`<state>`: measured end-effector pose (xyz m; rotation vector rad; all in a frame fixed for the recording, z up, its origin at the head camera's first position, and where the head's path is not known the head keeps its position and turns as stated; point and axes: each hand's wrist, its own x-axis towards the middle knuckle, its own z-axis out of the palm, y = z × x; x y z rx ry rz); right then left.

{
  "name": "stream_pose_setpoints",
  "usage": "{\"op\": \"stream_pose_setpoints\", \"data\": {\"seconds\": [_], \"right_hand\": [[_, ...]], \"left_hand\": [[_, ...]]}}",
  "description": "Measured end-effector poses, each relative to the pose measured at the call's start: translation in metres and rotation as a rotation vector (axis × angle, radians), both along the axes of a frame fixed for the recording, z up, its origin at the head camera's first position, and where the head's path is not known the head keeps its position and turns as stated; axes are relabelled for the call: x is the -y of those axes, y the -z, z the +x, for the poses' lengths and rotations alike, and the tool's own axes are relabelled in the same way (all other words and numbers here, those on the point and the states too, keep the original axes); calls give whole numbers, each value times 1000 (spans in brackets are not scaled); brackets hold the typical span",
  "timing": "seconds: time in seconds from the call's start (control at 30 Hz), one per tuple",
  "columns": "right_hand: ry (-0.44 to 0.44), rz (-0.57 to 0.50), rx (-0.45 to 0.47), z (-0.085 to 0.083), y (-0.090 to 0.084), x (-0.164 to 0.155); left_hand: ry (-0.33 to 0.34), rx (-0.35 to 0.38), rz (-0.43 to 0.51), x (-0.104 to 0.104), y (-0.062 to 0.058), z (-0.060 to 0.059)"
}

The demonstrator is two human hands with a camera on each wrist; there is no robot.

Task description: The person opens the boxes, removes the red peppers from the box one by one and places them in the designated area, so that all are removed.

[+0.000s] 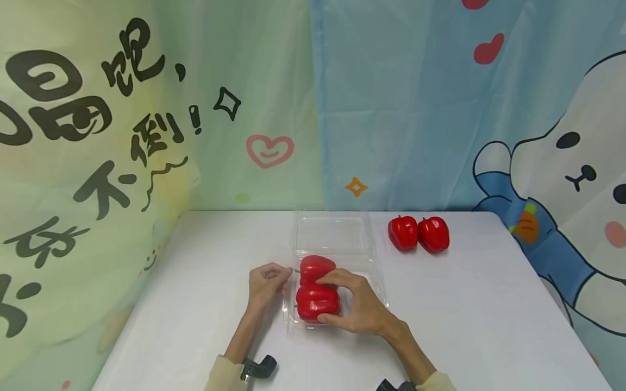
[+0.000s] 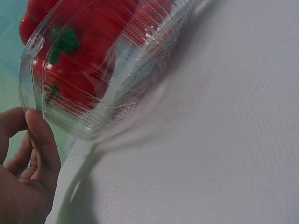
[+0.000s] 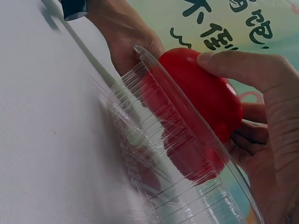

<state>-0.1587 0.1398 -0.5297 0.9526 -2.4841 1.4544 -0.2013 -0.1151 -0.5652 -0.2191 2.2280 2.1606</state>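
Note:
A clear plastic clamshell container (image 1: pixel 379 277) lies open on the white table, its lid (image 1: pixel 331 233) folded back flat. Two red bell peppers sit in its tray. My right hand (image 1: pixel 329 300) grips the near pepper (image 1: pixel 310 305) from the right, thumb on its front and fingers over its top. The far pepper (image 1: pixel 315 267) touches it behind. My left hand (image 1: pixel 279 274) has curled fingers pinching the tray's left rim. The left wrist view shows that hand (image 2: pixel 25 119) at the container's (image 2: pixel 117 93) corner. In the right wrist view my right hand (image 3: pixel 243 100) wraps the pepper (image 3: pixel 201 88) above the ribbed wall (image 3: pixel 154 154).
Two more red peppers (image 1: pixel 403 232) (image 1: pixel 433 233) stand side by side at the table's back right. Printed cloth backdrops hang behind the table (image 1: pixel 195 304) and along its left. The table's right edge runs diagonally at the right.

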Motion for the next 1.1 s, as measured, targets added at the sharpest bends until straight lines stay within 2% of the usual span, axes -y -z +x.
{"op": "stream_pose_setpoints", "data": {"seconds": [0.6,0.8,1.1], "right_hand": [[-5,-19,-13,-2,-3,-6],[2,-36,-45,-3,-4,-7],[29,-65,-45,-4,-10,-13]], "left_hand": [[-12,-6,-62,0,-2,1],[-17,-1,-52,0,-1,0],[-4,-6,-28,-1,-2,0]]}}
